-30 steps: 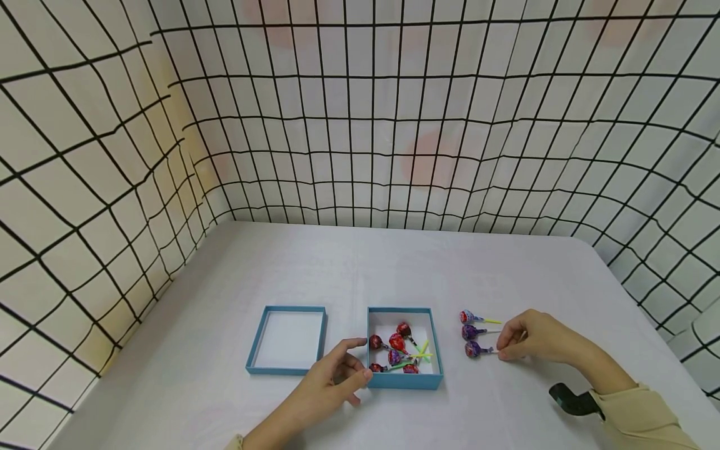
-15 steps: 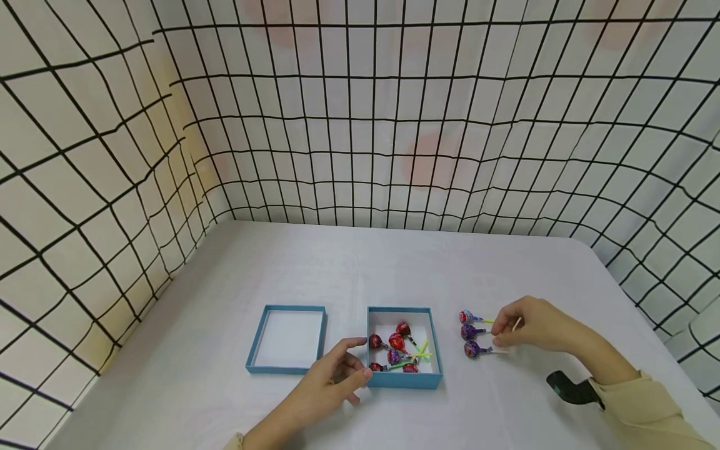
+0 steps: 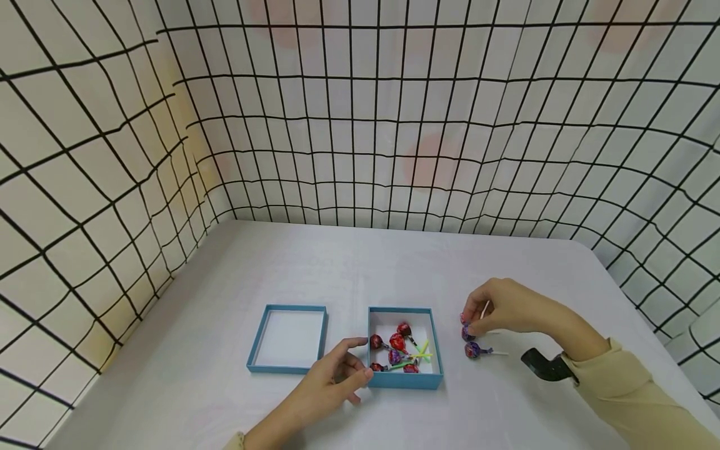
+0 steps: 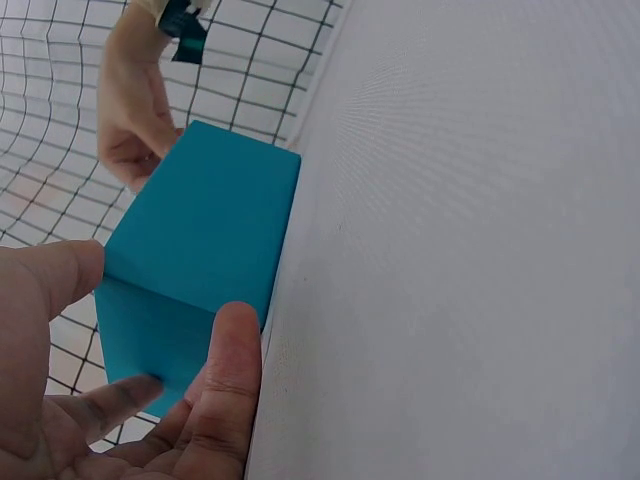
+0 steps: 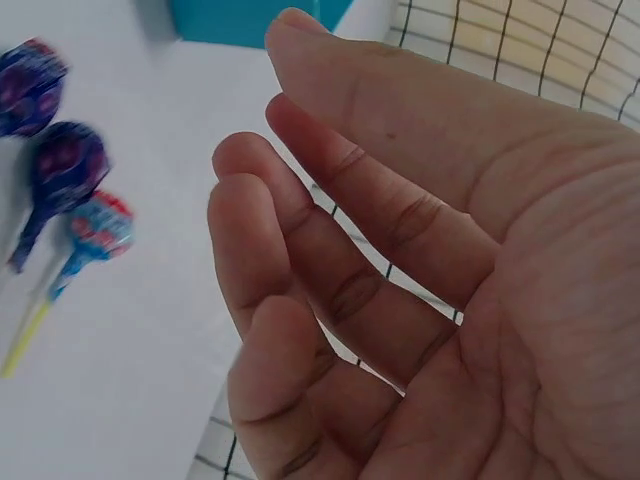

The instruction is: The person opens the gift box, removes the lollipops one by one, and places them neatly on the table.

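My left hand (image 3: 332,378) rests with its fingers against the left side and front corner of a blue box (image 3: 405,380). In the left wrist view, fingertips (image 4: 236,325) touch the outer walls of the box. Inside lie several wrapped lollipops (image 3: 397,341), red and purple, with green and yellow sticks. My right hand (image 3: 509,306) hovers over a row of lollipops, its fingers loosely curved around nothing. Nearest me in that row is a purple lollipop (image 3: 472,350); the hand partly hides a second purple one (image 3: 466,333). A blue-and-red lollipop (image 5: 102,226) with a yellow stick ends the row.
A shallow blue lid (image 3: 287,370) with a white inside lies left of the box. The white table (image 3: 337,269) is bordered at the back and sides by black netting (image 3: 349,119). A dark wrist piece (image 3: 547,365) sits at my right sleeve.
My right hand has moved left and away from me along the row, from the stick of the nearest purple lollipop to the farther lollipops. The left hand and box have stayed put.
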`<state>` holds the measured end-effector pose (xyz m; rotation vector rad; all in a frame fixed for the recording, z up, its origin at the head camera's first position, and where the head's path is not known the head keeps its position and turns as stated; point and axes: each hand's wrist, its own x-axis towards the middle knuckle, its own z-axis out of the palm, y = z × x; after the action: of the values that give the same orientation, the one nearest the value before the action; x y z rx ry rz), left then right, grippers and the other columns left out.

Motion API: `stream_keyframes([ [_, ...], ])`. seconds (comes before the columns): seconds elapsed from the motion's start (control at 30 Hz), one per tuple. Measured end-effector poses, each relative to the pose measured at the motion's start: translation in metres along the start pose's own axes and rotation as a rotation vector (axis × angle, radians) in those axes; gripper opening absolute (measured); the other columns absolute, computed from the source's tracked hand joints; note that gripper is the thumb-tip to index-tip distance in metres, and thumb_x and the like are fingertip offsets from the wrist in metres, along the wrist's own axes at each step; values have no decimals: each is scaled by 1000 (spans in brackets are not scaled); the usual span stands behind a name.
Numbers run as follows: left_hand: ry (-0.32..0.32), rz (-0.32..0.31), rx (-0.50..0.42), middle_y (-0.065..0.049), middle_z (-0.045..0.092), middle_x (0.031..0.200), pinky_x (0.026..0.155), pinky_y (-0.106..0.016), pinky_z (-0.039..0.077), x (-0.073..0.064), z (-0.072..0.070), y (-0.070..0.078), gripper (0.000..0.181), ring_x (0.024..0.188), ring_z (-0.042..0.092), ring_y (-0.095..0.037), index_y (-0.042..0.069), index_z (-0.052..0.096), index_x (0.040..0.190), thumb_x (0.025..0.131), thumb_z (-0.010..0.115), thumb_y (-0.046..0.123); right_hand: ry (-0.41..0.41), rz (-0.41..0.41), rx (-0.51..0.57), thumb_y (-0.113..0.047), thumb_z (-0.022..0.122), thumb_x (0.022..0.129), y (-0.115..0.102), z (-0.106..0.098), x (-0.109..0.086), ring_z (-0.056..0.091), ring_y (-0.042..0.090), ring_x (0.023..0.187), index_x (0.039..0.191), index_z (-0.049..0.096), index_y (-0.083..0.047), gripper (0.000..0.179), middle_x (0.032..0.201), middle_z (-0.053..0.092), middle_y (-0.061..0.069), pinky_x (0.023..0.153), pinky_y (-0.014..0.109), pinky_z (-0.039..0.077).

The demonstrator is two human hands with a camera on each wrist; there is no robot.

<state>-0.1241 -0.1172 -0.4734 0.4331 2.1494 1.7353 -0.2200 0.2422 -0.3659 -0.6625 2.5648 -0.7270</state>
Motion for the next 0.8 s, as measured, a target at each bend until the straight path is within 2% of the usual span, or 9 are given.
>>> stream_keyframes([
  [0.4, 2, -2, -6, -9, 66, 109, 70, -30, 67, 1, 0, 0, 58, 87, 69, -18, 8, 45, 159, 109, 66, 26, -81, -55, -49, -13, 90, 87, -41, 2, 23, 67, 11, 79, 93, 79, -14, 13, 88, 74, -7, 67, 24, 59],
  [0.8, 3, -7, -10, -9, 67, 108, 69, -29, 67, 2, 0, -2, 57, 87, 69, -17, 8, 45, 159, 109, 67, 26, -160, -103, -87, -6, 90, 86, -64, 12, 50, 63, 8, 77, 91, 79, -12, 13, 83, 72, -7, 70, 22, 57],
])
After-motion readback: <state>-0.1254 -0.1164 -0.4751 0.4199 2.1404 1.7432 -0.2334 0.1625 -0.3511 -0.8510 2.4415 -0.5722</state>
